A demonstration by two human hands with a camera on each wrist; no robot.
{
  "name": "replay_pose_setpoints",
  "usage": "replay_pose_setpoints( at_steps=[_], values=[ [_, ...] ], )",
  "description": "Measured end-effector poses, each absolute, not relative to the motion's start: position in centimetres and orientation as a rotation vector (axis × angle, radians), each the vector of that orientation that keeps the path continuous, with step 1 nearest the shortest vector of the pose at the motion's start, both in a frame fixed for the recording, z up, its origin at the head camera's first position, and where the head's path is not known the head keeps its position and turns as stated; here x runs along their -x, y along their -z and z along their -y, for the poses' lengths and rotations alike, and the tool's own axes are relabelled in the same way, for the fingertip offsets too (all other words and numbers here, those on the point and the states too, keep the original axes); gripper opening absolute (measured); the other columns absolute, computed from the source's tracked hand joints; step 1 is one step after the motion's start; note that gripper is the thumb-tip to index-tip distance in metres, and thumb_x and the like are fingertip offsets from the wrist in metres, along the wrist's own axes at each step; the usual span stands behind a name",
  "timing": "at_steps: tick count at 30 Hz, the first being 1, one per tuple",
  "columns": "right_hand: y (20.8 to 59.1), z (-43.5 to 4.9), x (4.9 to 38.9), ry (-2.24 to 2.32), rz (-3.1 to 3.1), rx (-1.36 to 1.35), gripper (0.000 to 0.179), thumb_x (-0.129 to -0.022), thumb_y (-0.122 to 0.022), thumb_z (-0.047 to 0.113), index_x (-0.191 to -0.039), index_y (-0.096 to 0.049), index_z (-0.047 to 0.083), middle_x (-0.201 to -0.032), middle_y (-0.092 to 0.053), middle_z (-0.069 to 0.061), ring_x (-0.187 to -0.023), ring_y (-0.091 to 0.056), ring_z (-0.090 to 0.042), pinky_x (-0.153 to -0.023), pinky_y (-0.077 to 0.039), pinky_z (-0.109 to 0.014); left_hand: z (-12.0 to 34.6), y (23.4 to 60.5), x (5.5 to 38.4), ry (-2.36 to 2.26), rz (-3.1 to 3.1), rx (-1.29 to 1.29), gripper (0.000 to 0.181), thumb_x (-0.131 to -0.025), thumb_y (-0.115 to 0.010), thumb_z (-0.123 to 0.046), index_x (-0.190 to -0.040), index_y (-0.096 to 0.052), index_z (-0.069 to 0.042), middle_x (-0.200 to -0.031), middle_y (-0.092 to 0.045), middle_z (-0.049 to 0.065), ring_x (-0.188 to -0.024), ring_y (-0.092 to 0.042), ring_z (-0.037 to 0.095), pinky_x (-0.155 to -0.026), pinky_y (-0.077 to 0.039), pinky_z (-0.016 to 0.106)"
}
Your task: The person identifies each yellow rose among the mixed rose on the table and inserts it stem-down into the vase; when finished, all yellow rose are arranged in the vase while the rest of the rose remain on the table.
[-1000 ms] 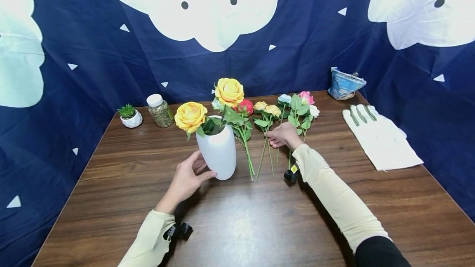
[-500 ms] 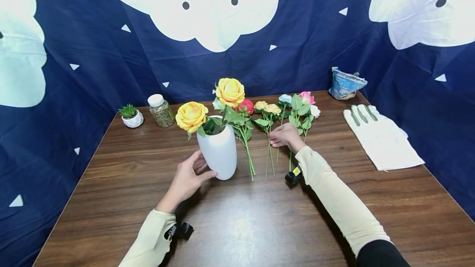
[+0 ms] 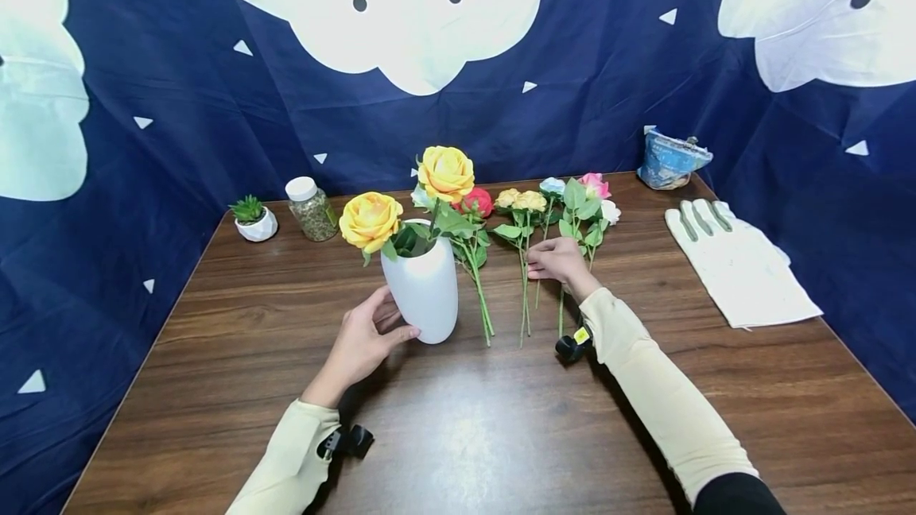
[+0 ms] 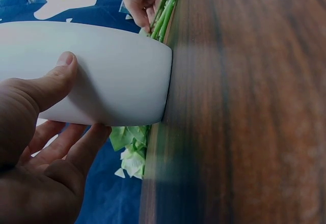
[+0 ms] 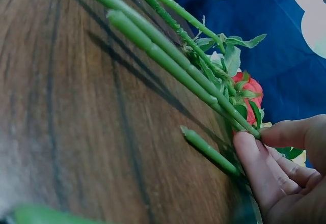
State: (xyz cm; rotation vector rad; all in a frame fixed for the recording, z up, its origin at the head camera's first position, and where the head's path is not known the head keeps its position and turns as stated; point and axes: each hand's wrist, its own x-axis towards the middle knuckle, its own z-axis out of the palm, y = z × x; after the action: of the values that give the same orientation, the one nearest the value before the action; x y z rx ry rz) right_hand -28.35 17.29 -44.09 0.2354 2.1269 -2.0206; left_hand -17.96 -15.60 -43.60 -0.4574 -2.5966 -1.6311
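My left hand (image 3: 365, 340) holds the lower side of a white vase (image 3: 422, 292), thumb in front and fingers behind. Two large yellow roses, one leaning left (image 3: 370, 221) and one standing taller (image 3: 446, 173), rise from its mouth. Further right, my right hand (image 3: 560, 261) pinches green stems (image 5: 163, 56) between thumb and forefinger. Small yellow flowers (image 3: 529, 201) top these stems, close over the table. A red flower (image 3: 474, 202) with long stems lies between the vase and my right hand. Pink (image 3: 595, 184), white (image 3: 611, 212) and pale blue (image 3: 553, 186) flowers lie just beyond that hand.
A potted succulent (image 3: 254, 223) and a jar of dried herbs (image 3: 312, 213) stand at the table's back left. Toward the back right are a blue bag (image 3: 671, 162) and white gloves (image 3: 737, 269). A dark blue cloth (image 3: 186, 102) hangs behind the table.
My right hand has shifted slightly right. The yellow flowers' stems have swung right, from crossed to nearly side by side. My left hand keeps its hold on the vase.
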Motion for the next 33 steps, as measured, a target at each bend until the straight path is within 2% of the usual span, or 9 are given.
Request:
replay_pose_setpoints(
  at_steps=[6,15,24,26,31,33],
  values=[
    [44.17,-17.54,28.30,2.116,-2.111,-0.183,0.032,-0.097,-0.058,-0.009,-0.124,-0.056,-0.026,-0.076,-0.069,0.001,-0.063,-0.067,-0.006,-0.066,-0.064,-0.017,15.66,43.60,18.02,1.630,2.602,0.454,0.064,-0.081,-0.086,0.003,-0.138,-0.056,0.006,-0.127,-0.068,0.028,-0.120,-0.066,0.041,-0.103,-0.057,0.042],
    [44.13,-17.52,28.05,2.218,-2.114,-0.121,0.027,-0.097,-0.060,-0.010,-0.119,-0.057,-0.025,-0.074,-0.069,0.005,-0.061,-0.067,-0.004,-0.062,-0.062,-0.015,15.81,43.77,18.15,1.629,2.617,0.454,0.064,-0.083,-0.085,0.000,-0.140,-0.056,0.004,-0.129,-0.068,0.027,-0.121,-0.066,0.039,-0.103,-0.057,0.042],
    [44.22,-17.57,27.94,2.221,-1.996,-0.077,0.037,-0.098,-0.050,-0.013,-0.131,-0.044,-0.028,-0.075,-0.070,-0.004,-0.066,-0.072,-0.009,-0.071,-0.065,-0.019,15.76,43.60,18.07,1.621,2.606,0.469,0.062,-0.083,-0.085,0.000,-0.138,-0.058,0.003,-0.126,-0.069,0.026,-0.120,-0.067,0.038,-0.102,-0.058,0.043],
    [44.19,-17.73,27.97,2.225,-1.970,-0.062,0.038,-0.099,-0.049,-0.012,-0.133,-0.041,-0.028,-0.081,-0.071,-0.008,-0.068,-0.073,-0.009,-0.074,-0.065,-0.021,15.77,43.62,18.12,1.607,2.610,0.472,0.062,-0.083,-0.086,-0.001,-0.138,-0.058,0.002,-0.126,-0.069,0.025,-0.119,-0.068,0.038,-0.102,-0.058,0.044],
    [43.86,-18.02,28.06,2.251,-1.934,-0.056,0.041,-0.101,-0.047,-0.010,-0.136,-0.038,-0.029,-0.088,-0.072,-0.010,-0.071,-0.074,-0.010,-0.076,-0.065,-0.022,15.75,43.62,18.22,1.602,2.613,0.471,0.062,-0.082,-0.086,0.000,-0.138,-0.058,0.002,-0.126,-0.070,0.025,-0.119,-0.068,0.038,-0.102,-0.058,0.044],
    [43.75,-18.05,28.05,2.265,-1.926,-0.066,0.041,-0.102,-0.048,-0.010,-0.137,-0.038,-0.029,-0.086,-0.073,-0.008,-0.070,-0.074,-0.011,-0.075,-0.065,-0.022,15.74,43.64,18.21,1.605,2.615,0.467,0.062,-0.082,-0.086,0.000,-0.138,-0.058,0.002,-0.126,-0.070,0.025,-0.119,-0.068,0.038,-0.102,-0.058,0.044]
  ],
)
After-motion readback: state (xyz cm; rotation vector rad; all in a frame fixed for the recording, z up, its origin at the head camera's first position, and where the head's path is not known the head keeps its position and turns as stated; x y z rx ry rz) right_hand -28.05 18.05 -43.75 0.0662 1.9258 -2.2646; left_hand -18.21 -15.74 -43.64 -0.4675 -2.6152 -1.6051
